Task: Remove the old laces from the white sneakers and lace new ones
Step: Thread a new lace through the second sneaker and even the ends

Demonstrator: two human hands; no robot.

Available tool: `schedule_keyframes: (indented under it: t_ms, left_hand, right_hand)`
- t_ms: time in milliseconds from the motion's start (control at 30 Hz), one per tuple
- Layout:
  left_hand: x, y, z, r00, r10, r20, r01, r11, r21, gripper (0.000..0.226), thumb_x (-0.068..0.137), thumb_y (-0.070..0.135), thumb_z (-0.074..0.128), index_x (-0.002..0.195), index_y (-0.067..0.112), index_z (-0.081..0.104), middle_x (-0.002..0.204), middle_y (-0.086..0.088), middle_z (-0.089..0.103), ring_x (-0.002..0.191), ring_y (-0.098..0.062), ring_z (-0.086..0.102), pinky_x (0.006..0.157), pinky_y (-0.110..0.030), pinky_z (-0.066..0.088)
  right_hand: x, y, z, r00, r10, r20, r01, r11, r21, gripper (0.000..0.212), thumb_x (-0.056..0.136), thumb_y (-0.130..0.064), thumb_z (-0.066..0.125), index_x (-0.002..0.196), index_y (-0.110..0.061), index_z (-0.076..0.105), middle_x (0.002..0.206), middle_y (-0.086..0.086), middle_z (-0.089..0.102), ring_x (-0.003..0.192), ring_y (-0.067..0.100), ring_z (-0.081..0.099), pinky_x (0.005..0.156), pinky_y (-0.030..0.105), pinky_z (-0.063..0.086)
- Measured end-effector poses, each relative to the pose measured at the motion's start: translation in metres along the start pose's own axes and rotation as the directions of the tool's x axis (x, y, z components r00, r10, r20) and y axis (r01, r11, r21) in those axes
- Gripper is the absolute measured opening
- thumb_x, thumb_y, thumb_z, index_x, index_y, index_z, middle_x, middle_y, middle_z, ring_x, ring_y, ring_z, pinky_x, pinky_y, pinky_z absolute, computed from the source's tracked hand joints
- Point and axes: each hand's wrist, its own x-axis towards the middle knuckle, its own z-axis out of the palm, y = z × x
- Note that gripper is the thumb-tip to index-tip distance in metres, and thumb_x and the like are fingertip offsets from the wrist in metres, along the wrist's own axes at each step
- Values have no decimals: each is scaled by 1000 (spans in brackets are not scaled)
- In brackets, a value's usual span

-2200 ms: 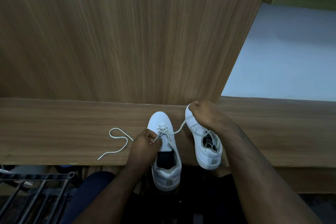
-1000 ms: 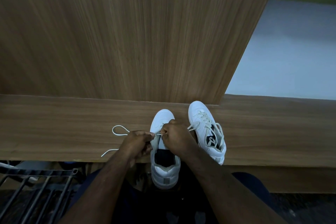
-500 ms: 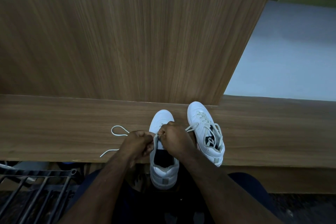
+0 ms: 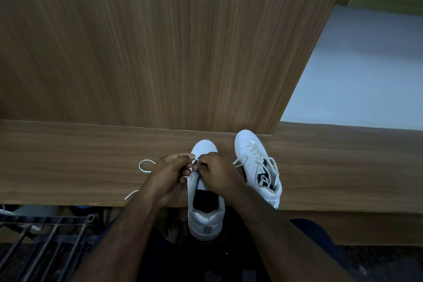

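wood-grain worktop (image 4: 68, 167) below upright panel. near sneaker (image 4: 204, 190) at worktop edge, heel overhanging; second sneaker (image 4: 257, 167) beside, laced. left hand (image 4: 168, 173) and right hand (image 4: 215, 173) pinch lace (image 4: 144, 167) over eyelets. advice: draw lace through evenly, steady shoe.

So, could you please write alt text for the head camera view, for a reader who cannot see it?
Two hands, the left hand and right hand, pinch a white lace over the near sneaker, which lies on a wooden ledge with its heel overhanging the edge. A second, laced sneaker lies to its right, before a wooden panel.
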Motion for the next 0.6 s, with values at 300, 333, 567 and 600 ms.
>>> schedule_keyframes:
  t_ms: [300, 333, 567, 600]
  left_hand:
    - [-1, -13, 6, 981, 188, 54, -194, 907, 374, 15, 91, -5, 63, 89, 8, 70, 55, 14, 65, 48, 7, 53, 48, -7, 39]
    - [0, -14, 8, 976, 214, 48, -215, 889, 404, 16, 91, -2, 64, 83, 10, 70, 55, 15, 64, 49, 7, 54, 51, -8, 39]
    - [-1, 2, 6, 949, 280, -148, -254, 952, 171, 13, 92, 12, 67, 83, 17, 75, 72, -8, 70, 63, -11, 58, 65, -28, 48]
    - [-3, 8, 8, 942, 293, -165, -279, 955, 103, 13, 92, 10, 67, 87, 18, 76, 74, -8, 69, 64, -13, 58, 66, -28, 49]
  right_hand:
    - [16, -68, -66, 975, -19, -223, 124, 874, 469, 13, 94, -18, 66, 89, -25, 76, 82, -16, 72, 82, -1, 67, 81, 26, 55]
    - [18, -76, -74, 963, -28, -268, 168, 841, 515, 14, 93, -16, 67, 87, -26, 75, 84, -14, 73, 82, 0, 67, 83, 30, 57]
    - [11, -61, -98, 940, 85, -330, 74, 894, 442, 17, 86, -23, 77, 82, -7, 73, 58, -9, 60, 53, -1, 47, 55, 20, 41]
    - [9, -52, -91, 960, 104, -260, 9, 916, 401, 12, 85, -21, 77, 84, -9, 74, 55, -15, 58, 50, -2, 46, 55, 17, 40]
